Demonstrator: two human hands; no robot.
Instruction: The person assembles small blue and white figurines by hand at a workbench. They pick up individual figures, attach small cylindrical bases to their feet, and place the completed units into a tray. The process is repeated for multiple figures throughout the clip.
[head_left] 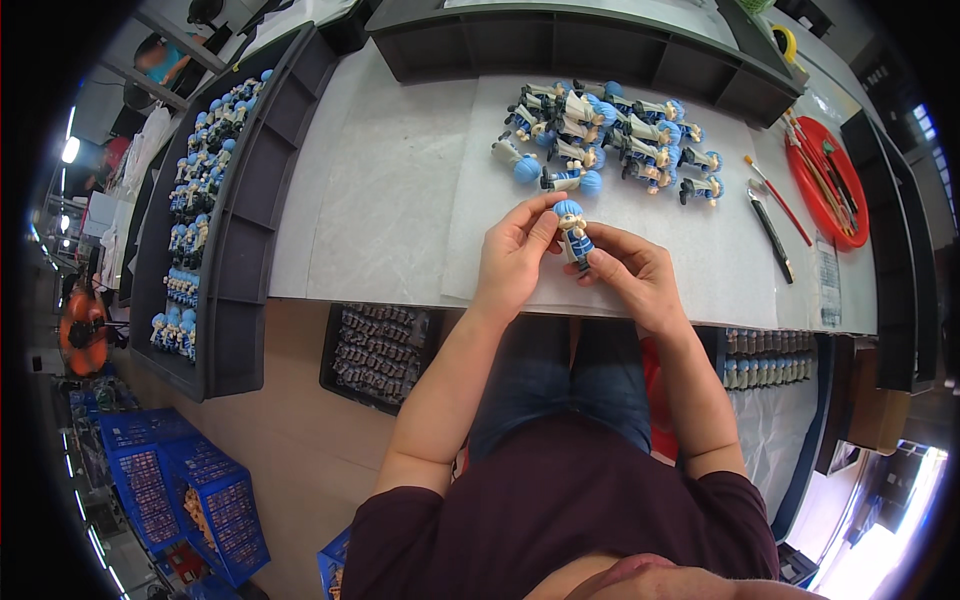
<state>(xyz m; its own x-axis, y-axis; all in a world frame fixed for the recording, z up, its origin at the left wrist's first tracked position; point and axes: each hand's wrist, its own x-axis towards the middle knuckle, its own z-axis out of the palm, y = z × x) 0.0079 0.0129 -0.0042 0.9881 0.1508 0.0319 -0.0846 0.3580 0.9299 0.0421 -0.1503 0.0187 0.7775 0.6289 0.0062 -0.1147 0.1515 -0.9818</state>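
Between my two hands, just above the near part of the white tabletop [390,210], is a small figurine [575,237] with light blue hair and a blue and white outfit, held upright with its front showing. My left hand [515,250] pinches it near the head with thumb and forefinger. Around its lower body close the thumb and fingers of my right hand [635,277]. Just beyond lies a loose heap of similar figurines [580,130], most on their sides, with one figurine [567,181] very near my left fingertips.
A grey tray [250,200] of figurines stands at the left; another grey tray [580,50] is along the back. At right lie a paintbrush [780,200], a dark-handled tool [772,240] and a red dish [815,165] of tools. Blue crates [215,490] stand on the floor.
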